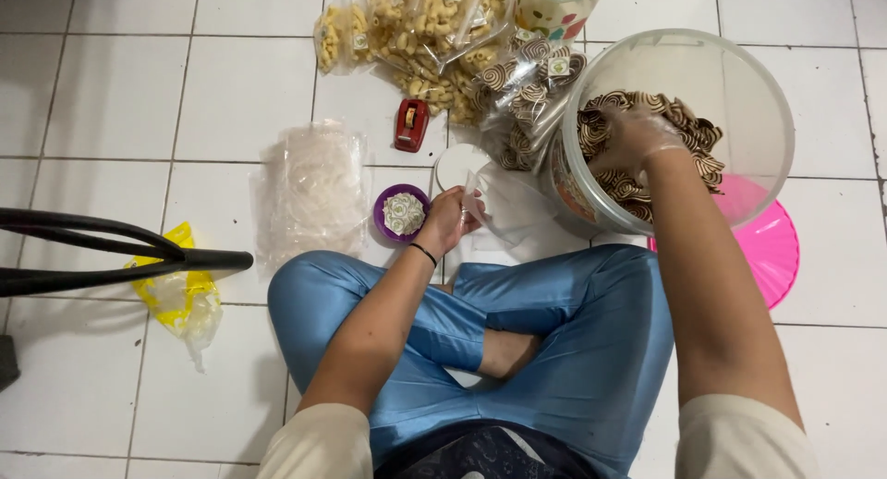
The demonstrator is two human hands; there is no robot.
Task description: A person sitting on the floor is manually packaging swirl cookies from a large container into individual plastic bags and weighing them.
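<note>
Cookies, brown with pale spirals, lie heaped in a big clear tub that stands on the white tile floor at the far right, just past the person's right knee. The right hand, in a thin clear glove, is down inside the tub among the cookies; its fingers curl over the heap, but whether they have closed on any cookie I cannot tell through the plastic wall.

The left hand is near the middle, fingers pinched shut on the edge of a small clear bag that hangs open just left of the tub. A black band circles that wrist.

Just left of this hand sits a purple bowl holding small round labels. Left again lies a stack of empty clear bags. Beyond the bowl is a red tape dispenser, and a white lid lies just beside the hand on its far side.

At the far edge are filled bags of pale yellow snacks and filled bags of spiral cookies, the latter touching the tub. A pink lid shows under the tub's near right side. A yellow bag lies at the left, under a black chair leg. The person sits cross-legged in blue trousers.
</note>
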